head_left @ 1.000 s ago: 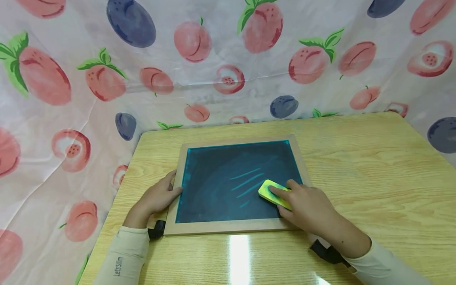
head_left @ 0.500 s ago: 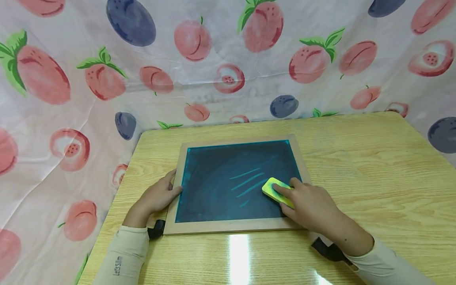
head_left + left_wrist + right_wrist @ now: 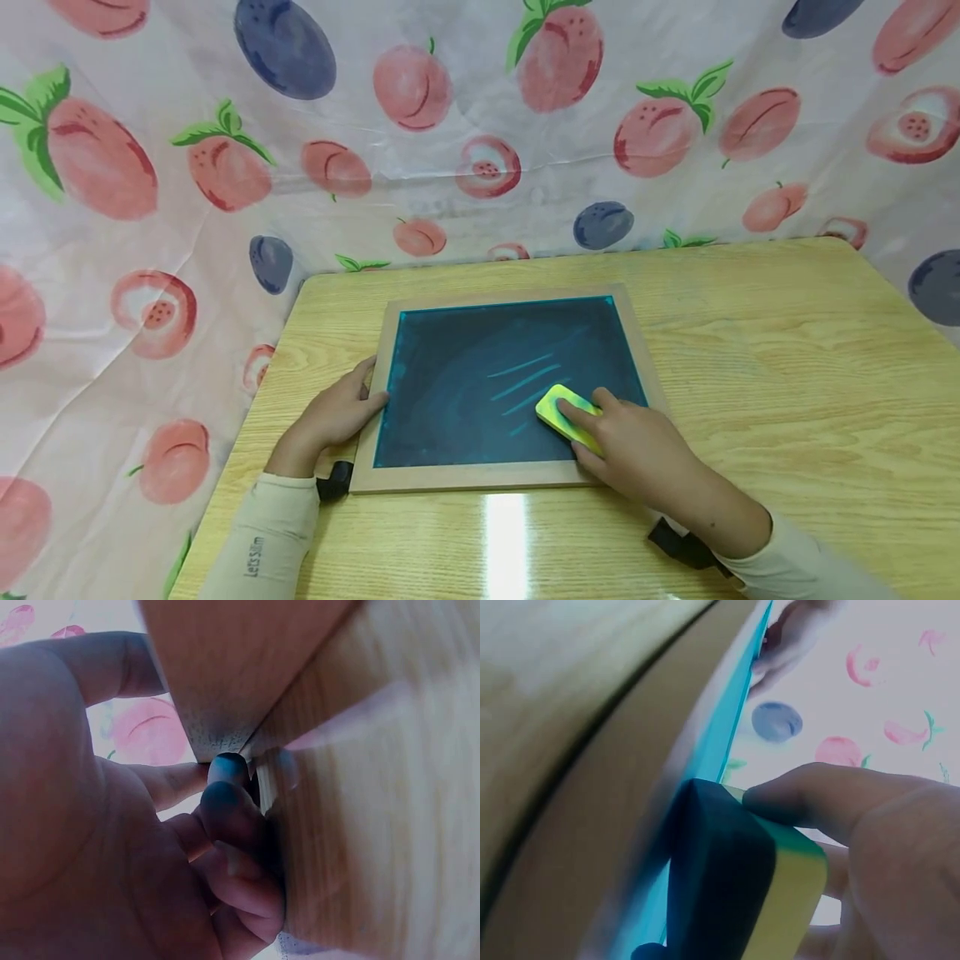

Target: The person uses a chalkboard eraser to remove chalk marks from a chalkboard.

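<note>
A small chalkboard (image 3: pixel 450 375) with a light wooden frame lies on the table, several blue-green chalk strokes (image 3: pixel 521 379) near its middle. My right hand (image 3: pixel 637 446) grips a yellow board eraser (image 3: pixel 551 408) and holds it on the lower right of the board, close to the ends of the strokes. In the right wrist view the eraser's dark felt side (image 3: pixel 720 862) faces the board surface. At the left edge, my left hand (image 3: pixel 337 417) holds the frame, thumb on top. The left wrist view shows its other fingers (image 3: pixel 232 817) curled against the frame's side, fingertips stained blue-green.
The wood-grain table (image 3: pixel 787 358) extends to the right of the board and in front of it. A fruit-print cloth (image 3: pixel 450 100) hangs behind the table and along its left side. Black wrist straps (image 3: pixel 335 482) show beside the sleeves.
The right hand first slid the eraser slightly right, then back left and down toward the lower strokes. The lowest stroke looks fainter. The left hand stays on the frame; the view shifted a little.
</note>
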{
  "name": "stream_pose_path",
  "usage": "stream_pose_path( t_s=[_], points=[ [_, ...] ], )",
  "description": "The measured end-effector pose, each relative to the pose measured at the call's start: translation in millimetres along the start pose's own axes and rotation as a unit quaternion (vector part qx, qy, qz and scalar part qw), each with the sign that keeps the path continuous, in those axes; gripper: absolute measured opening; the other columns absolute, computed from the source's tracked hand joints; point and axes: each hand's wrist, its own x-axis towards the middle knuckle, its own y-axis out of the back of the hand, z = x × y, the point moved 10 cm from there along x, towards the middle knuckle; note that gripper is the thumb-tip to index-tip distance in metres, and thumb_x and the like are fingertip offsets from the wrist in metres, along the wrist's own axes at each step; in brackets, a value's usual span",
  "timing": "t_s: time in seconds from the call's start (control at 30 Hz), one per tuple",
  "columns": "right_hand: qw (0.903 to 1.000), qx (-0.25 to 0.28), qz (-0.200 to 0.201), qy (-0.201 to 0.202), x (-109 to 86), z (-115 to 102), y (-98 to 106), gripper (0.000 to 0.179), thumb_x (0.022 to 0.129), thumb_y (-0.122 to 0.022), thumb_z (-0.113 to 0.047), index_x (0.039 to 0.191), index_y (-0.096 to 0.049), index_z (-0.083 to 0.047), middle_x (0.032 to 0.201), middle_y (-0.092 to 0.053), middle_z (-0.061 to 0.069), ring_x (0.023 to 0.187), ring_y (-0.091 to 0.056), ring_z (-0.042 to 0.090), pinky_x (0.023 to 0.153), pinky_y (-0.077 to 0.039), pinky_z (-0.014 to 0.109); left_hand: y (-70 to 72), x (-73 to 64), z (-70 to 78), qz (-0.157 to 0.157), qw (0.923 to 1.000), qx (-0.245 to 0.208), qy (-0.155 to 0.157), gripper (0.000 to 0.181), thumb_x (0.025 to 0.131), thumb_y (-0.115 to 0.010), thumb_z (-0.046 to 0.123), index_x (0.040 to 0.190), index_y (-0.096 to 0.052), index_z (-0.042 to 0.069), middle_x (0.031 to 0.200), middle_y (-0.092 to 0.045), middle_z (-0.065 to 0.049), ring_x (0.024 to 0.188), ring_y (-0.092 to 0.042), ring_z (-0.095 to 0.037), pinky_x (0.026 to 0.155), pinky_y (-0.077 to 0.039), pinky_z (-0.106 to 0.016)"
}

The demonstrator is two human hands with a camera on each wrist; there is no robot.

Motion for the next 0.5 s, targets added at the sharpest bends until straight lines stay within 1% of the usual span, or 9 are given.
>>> stream_pose_path(
  t_s=[0.1,0.23,0.4,0.5],
  points=[
    [0.9999,-0.007,0.002,0.011,1.4,-11,-2,0.05,0.088,-0.072,-0.036,0.136,-0.064,-0.023,0.102,-0.06,0.013,0.062,-0.05,0.014,0.048,-0.038,0.027,-0.4,0.3,1.2,0.0,1.0,-0.001,-0.002,0.074,0.1,-0.051,0.04,0.161,-0.019,0.013,0.093,-0.066,-0.008,0.072,-0.061,-0.015,0.067,-0.048,-0.033],
    [0.9995,-0.014,0.008,0.028,3.8,-25,-4,0.048,0.089,-0.07,-0.036,0.136,-0.065,-0.024,0.099,-0.059,0.01,0.06,-0.045,0.012,0.047,-0.037,0.025,-0.7,0.0,2.1,0.0,1.0,-0.002,-0.005,0.074,0.1,-0.051,0.039,0.161,-0.018,0.013,0.089,-0.065,-0.007,0.069,-0.06,-0.015,0.064,-0.047,-0.033],
    [0.9991,-0.002,-0.008,0.041,6.9,-43,-10,0.05,0.09,-0.071,-0.037,0.137,-0.062,-0.025,0.101,-0.058,0.01,0.062,-0.047,0.013,0.048,-0.04,0.027,-0.8,-0.9,2.3,-0.001,1.0,-0.005,-0.006,0.073,0.1,-0.052,0.038,0.161,-0.019,0.013,0.094,-0.067,-0.008,0.07,-0.062,-0.015,0.066,-0.048,-0.033],
    [0.9987,-0.001,-0.01,0.05,8.0,-51,-12,0.051,0.089,-0.072,-0.04,0.138,-0.062,-0.025,0.1,-0.058,0.009,0.062,-0.047,0.013,0.05,-0.041,0.028,-0.5,-1.6,2.7,0.0,1.0,-0.004,-0.006,0.073,0.1,-0.052,0.038,0.161,-0.019,0.013,0.095,-0.068,-0.008,0.071,-0.062,-0.015,0.067,-0.048,-0.034]
  ],
)
